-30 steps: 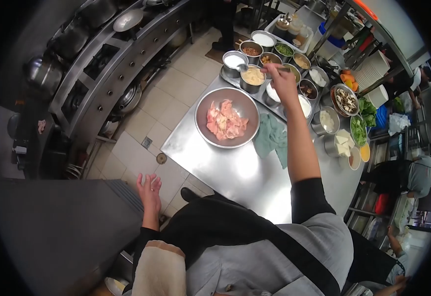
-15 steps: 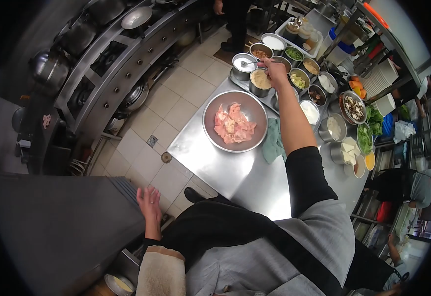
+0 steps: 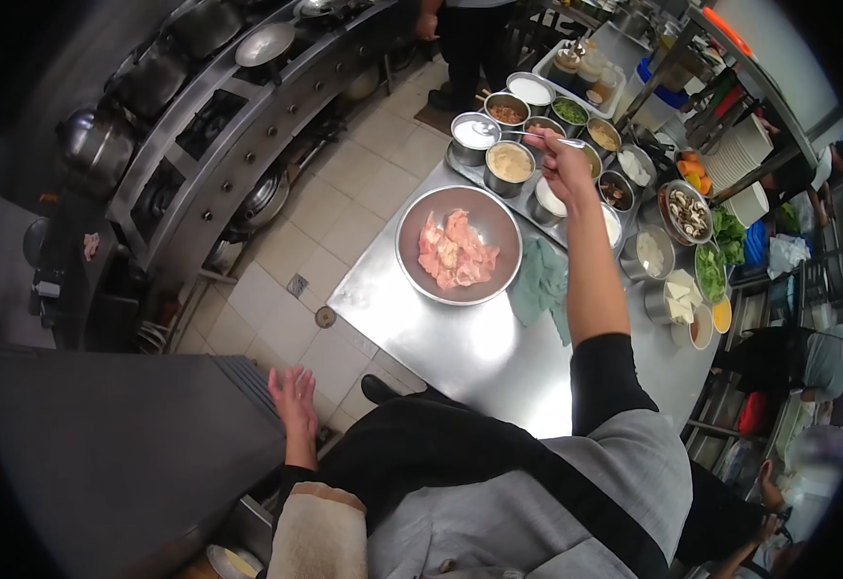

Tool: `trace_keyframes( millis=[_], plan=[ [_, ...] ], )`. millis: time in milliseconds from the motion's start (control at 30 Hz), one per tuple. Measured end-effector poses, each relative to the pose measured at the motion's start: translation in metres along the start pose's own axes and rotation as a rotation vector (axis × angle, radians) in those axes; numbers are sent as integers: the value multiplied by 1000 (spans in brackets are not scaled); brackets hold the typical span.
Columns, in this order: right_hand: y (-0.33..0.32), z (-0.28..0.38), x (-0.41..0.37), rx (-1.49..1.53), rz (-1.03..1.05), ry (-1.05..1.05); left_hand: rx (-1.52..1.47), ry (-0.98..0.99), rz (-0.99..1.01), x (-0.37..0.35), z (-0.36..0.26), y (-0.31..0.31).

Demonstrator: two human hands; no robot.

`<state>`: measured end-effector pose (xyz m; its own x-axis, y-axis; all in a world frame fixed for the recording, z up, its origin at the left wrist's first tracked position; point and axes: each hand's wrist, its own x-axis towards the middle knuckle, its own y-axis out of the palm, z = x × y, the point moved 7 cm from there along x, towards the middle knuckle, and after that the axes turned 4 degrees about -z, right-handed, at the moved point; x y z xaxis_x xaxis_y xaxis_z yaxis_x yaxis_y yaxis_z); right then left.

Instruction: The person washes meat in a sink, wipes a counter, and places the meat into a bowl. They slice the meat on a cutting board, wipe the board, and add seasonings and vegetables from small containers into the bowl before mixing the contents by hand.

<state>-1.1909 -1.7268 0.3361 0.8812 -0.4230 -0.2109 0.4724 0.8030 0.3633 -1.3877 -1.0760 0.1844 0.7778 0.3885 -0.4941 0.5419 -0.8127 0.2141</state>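
My right hand [image 3: 564, 164] is closed around the handle of a metal spoon [image 3: 576, 143], held over several round metal containers. The spoon's far end is by the rim of a container of white powder [image 3: 475, 130]; whether it carries any powder is too small to tell. Just nearer to me stands a container of tan powder [image 3: 510, 162]. A large metal bowl [image 3: 410, 261] sits on the steel table, with pieces of raw pink meat [image 3: 458, 251] inside. Off to the left, away from the table, my left hand [image 3: 294, 400] hangs open with nothing in it.
A green cloth [image 3: 540, 280] lies right of the bowl on the steel table [image 3: 460, 347]. Containers of mushrooms [image 3: 689, 212] and white blocks [image 3: 680, 296] stand further right. A stove [image 3: 204, 183] runs along the left. Another person [image 3: 475, 48] stands beyond the table.
My right hand has drawn back toward me and to the right, and the spoon has come toward the white powder's rim. My left hand stays almost where it was.
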Motion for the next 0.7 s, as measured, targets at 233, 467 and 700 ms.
trace_keyframes(
  millis=[233, 467, 700],
  plan=[
    [16, 21, -110, -213, 45, -114, 32, -21, 103, -1, -2, 40],
    [59, 46, -167, -732, 108, -424, 87, -33, 233, 4, -3, 83],
    [6, 193, -185, -1122, -480, -1134, 250, -62, 455, 2, 11, 140]
  ],
)
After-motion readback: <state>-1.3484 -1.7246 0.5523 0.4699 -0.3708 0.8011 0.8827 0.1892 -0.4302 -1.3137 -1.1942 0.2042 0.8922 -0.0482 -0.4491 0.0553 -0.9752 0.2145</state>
